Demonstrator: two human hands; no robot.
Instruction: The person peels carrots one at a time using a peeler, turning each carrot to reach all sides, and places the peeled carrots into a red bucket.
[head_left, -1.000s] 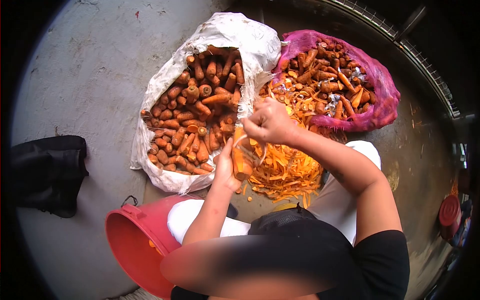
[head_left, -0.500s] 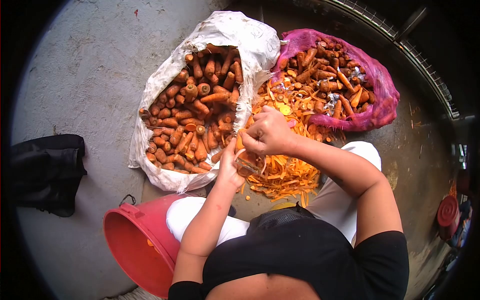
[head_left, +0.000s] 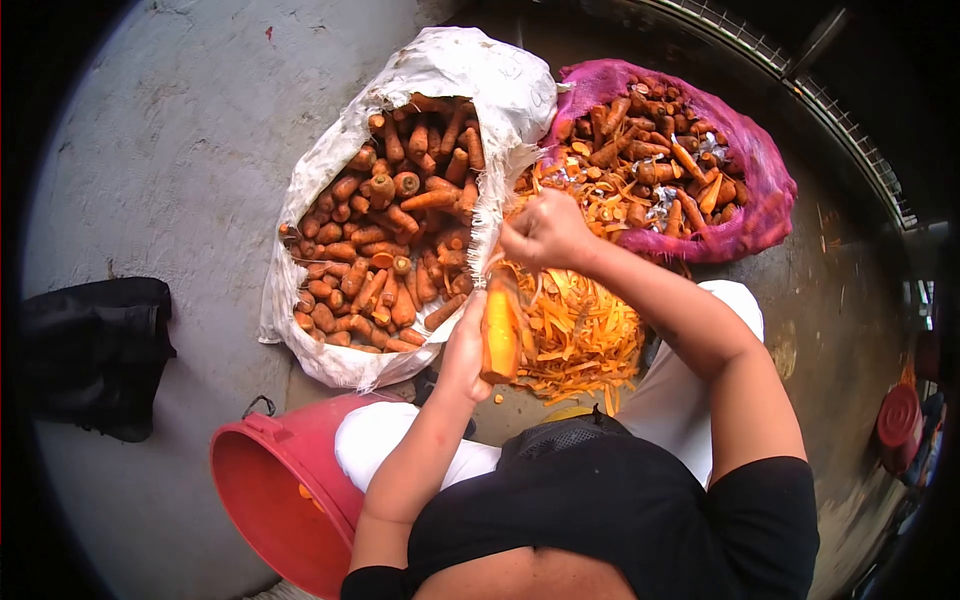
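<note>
My left hand (head_left: 466, 350) is wrapped round a thick carrot (head_left: 501, 340), whose upper side is bare, bright orange flesh. Just beyond the carrot's far end, my right hand (head_left: 545, 230) is closed in a fist on a peeler, which is mostly hidden and blurred now. Beneath both hands lies a heap of orange carrot peelings (head_left: 580, 335). To the left, a white woven sack (head_left: 455, 65) gapes open, full of unpeeled carrots (head_left: 385, 235).
A pink mesh sack (head_left: 765, 180) holding carrots and scraps lies at the far right. A red bucket (head_left: 330, 450) is tipped by my left leg, with an orange piece inside. Black cloth (head_left: 95, 350) rests on the grey floor at left.
My right hand has moved away from me with the peeler, from the carrot's near end to past its far end. The carrot's peeled face now shows.
</note>
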